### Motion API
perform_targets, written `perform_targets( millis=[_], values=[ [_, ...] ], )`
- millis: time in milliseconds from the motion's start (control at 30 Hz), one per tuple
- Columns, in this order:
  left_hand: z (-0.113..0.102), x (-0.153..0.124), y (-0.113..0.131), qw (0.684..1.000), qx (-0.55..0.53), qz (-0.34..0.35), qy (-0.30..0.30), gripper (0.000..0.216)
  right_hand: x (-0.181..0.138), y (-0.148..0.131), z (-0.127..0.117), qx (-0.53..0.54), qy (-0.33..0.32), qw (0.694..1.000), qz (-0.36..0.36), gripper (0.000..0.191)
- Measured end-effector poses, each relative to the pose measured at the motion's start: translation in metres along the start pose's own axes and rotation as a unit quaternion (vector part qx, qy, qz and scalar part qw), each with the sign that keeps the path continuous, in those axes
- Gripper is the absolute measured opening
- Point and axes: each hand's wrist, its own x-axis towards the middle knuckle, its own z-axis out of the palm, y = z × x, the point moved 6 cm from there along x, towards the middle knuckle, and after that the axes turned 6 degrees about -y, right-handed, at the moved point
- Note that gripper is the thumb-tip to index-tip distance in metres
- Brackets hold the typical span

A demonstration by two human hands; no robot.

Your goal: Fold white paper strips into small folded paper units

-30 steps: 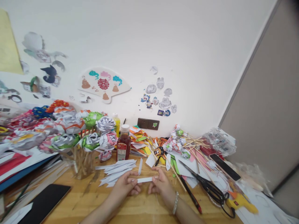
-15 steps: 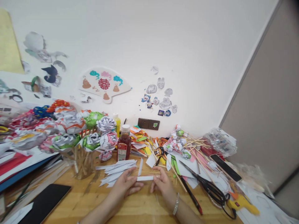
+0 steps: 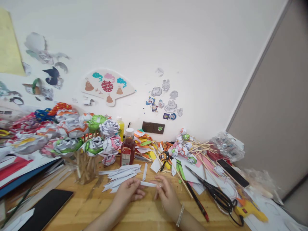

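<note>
Both of my hands pinch a narrow white paper strip [image 3: 148,183] just above the wooden table [image 3: 96,208]. My left hand [image 3: 128,191] grips its left end with curled fingers. My right hand [image 3: 166,194], with a silver bracelet at the wrist, holds the right end. A pile of similar folded white paper strips [image 3: 120,177] lies just beyond my left hand. One loose strip [image 3: 144,171] lies behind the held one.
Paper flowers on sticks [image 3: 79,141] stand at left, beside a red bottle [image 3: 127,148]. Black scissors [image 3: 214,192], a red pen [image 3: 197,202] and a yellow glue gun [image 3: 250,210] lie right. A dark tablet [image 3: 45,208] lies near left; a phone [image 3: 233,173] far right.
The strip has tilted slightly, its left end now higher. My right hand has shifted a little left and closer over the strip's end; my left hand stays in place.
</note>
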Motion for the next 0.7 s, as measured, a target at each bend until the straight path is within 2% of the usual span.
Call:
perform_targets(
  millis=[167, 400, 700],
  values=[
    [-0.0008, -0.0006, 0.0019, 1.0, -0.001, 0.002, 0.001, 0.024, -0.0038, -0.0051, 0.0017, -0.074, -0.012, 0.997, -0.032, 0.02],
    [-0.0025, 0.0003, 0.005, 1.0, 0.017, 0.01, 0.011, 0.029, -0.0008, 0.002, 0.0011, -0.009, -0.008, 1.0, -0.005, 0.022],
    [-0.0049, 0.0003, 0.0064, 0.999, 0.038, 0.018, 0.024, 0.032, -0.0013, 0.0014, 0.0006, -0.009, -0.004, 1.0, -0.003, 0.023]
  ],
)
